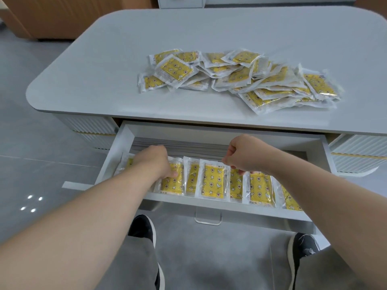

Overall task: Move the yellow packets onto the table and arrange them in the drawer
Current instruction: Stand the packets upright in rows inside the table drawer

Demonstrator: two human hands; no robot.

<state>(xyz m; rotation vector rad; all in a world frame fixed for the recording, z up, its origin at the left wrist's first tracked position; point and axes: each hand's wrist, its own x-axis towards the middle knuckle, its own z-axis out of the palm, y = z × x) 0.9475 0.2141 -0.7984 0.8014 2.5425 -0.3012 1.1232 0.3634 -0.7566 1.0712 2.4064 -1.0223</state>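
Right hand (243, 155): thumb and forefinger pinched together on the top right corner of the centre packet (213, 181); the other fingers curled down behind it.

Left hand (156, 162): fingers bent down, fingertips (173, 174) on the upper part of the left packet (172, 184). Could not tell whether they gripped or only pressed, since the back of the hand covered them.

Both packets belonged to a row of yellow packets (259, 185) along the front wall of the open drawer (209, 132). Long axes ran front to back, printed faces up, each overlapping its neighbour.

The left forearm hid most of the left end of the row, and the right forearm cut off the right end. Print on the labels was too small to read.

A loose pile of yellow packets (240, 78) lay on the tabletop (188, 34), toward its near right edge, pointing every way and overlapping.

The table was grey with rounded corners. The drawer was white, with a clear handle (208, 218) on its front. Floor (31, 143) was glossy grey tile. Black shoes (144, 227) and grey trousers showed below. Wooden furniture (41, 15) stood beyond the far left corner.
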